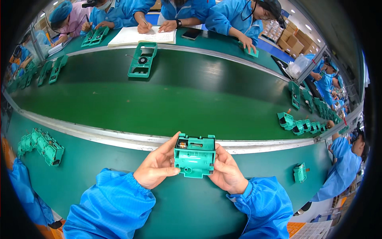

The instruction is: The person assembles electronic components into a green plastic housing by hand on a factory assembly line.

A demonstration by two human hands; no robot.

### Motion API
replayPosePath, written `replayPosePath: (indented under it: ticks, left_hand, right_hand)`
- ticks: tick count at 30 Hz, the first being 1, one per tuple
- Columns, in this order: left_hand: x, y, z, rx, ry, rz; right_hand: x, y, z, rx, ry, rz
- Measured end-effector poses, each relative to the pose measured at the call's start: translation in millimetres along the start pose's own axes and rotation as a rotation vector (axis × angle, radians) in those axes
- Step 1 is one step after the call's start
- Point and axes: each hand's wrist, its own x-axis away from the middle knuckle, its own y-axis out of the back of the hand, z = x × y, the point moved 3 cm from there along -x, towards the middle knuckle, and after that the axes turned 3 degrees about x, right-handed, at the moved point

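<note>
Between my two hands I hold a green plastic housing (194, 158) up over the near edge of the bench. It is box-like, with a recess along its top where some dark and copper-coloured parts show. My left hand (158, 165) grips its left side, thumb at the lower front corner. On the opposite side my right hand (229, 169) is closed round the edge, its thumb against the front. The fingers behind the housing are partly hidden. Off to the right, a similar small green housing (300, 173) stands alone on the bench.
A cluster of green housings (41, 146) sits at left. Beyond a metal rail (119, 139) runs the green belt (159, 107), carrying an open green case (142, 59) and a row of housings (286, 120) at right. Across it, people work beside an open notebook (139, 36) and a phone (191, 34).
</note>
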Motion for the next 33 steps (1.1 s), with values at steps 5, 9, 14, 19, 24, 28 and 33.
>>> replayPosePath:
  ticks: [5, 9, 14, 19, 24, 28, 33]
  left_hand:
    - [1, -2, 0, -0.022, -0.034, 0.029]
    - [2, -4, 1, -0.193, -0.1, 0.116]
    - [3, -4, 2, -0.294, -0.153, 0.137]
    - [4, -4, 1, -0.309, -0.174, 0.127]
    - [5, -1, 3, -0.487, -0.19, 0.124]
    - [6, -1, 3, -0.548, -0.179, 0.105]
    - [4, 2, 5, -0.509, -0.158, 0.102]
  right_hand:
    - [2, -1, 1, 0.047, -0.002, -0.005]
    - [3, 2, 1, 0.054, 0.044, -0.011]
    - [2, 5, 0, 0.048, 0.062, 0.0]
    - [1, 7, 1, 0.073, 0.096, 0.029]
    - [1, 12, 9, 0.05, 0.109, 0.008]
    - [1, 10, 11, 0.084, 0.137, -0.06]
    - [2, 9, 11, 0.144, 0.17, -0.07]
